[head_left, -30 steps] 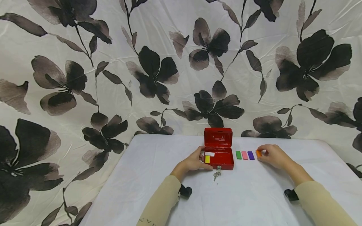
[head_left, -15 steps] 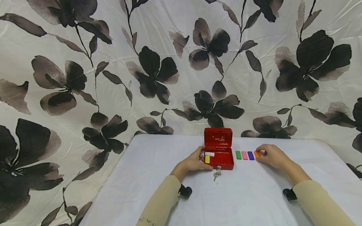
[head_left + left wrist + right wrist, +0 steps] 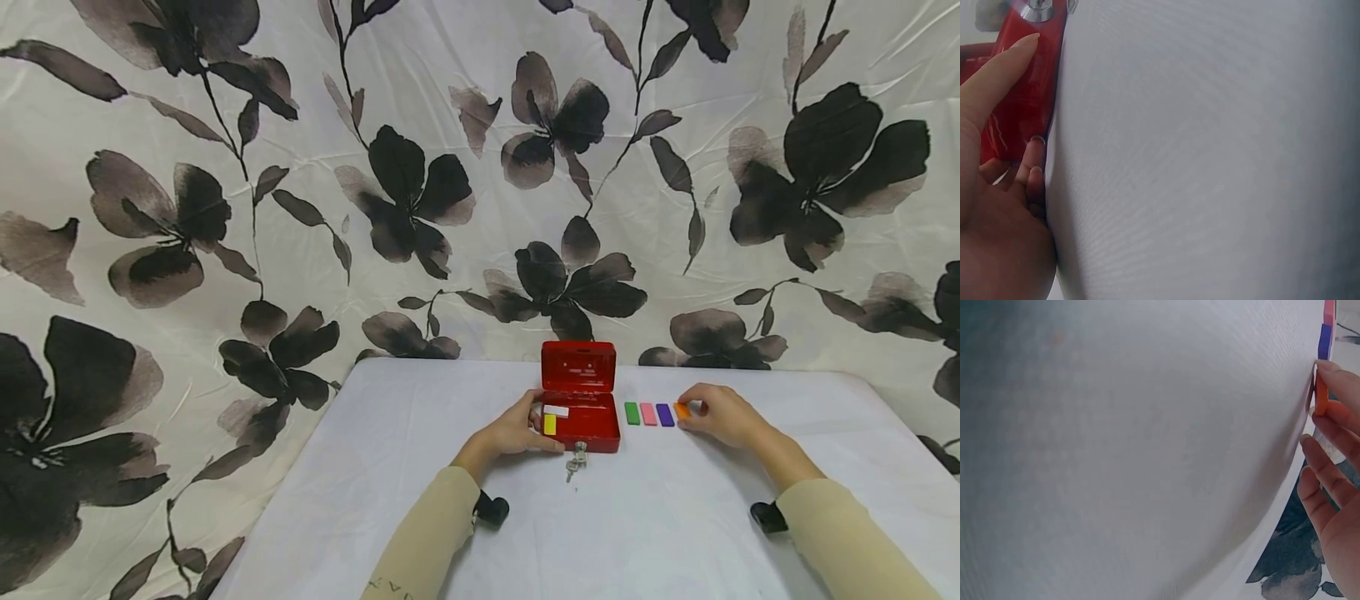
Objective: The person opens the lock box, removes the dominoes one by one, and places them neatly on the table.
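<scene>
A small red cash box (image 3: 600,435) stands with its lid raised, a white block (image 3: 557,411) and a yellow block (image 3: 551,425) inside at the left. My left hand (image 3: 512,427) grips the box's left side; in the left wrist view the thumb lies along its front near the lock and the fingers are at the side. To the right, my right hand (image 3: 723,414) pinches an orange block (image 3: 1321,394) between thumb and finger, low at the tabletop. It is at the right end of a row with a green block (image 3: 632,413), a pink block (image 3: 648,414) and a purple block (image 3: 665,415).
Keys (image 3: 573,467) hang from the lock at the box's front. The white-covered table (image 3: 637,533) meets a flower-printed cloth (image 3: 480,208) hanging behind it. Each wrist carries a black camera mount.
My right hand has slid the orange block slightly left, closer to the purple block, and has since held still. The left hand and the box have stayed put.
</scene>
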The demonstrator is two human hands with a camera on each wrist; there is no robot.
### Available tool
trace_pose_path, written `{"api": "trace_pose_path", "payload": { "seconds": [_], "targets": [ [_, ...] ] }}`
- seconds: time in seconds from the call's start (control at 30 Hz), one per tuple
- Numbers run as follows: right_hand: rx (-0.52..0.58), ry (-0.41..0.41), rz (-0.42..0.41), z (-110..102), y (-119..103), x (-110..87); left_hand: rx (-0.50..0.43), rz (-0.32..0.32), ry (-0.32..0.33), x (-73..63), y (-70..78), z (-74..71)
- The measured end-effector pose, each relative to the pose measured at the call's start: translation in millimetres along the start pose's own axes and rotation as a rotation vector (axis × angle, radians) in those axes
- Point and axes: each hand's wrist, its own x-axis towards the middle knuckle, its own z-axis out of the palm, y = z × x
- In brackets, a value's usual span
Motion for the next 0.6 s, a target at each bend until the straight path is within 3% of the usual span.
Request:
{"api": "trace_pose_path", "payload": {
  "seconds": [0.6],
  "targets": [
    [0.029,-0.012,-0.046,1.8,2.6,1.7,0.007,0.004,0.004,0.8,-0.9,0.7]
  ]
}}
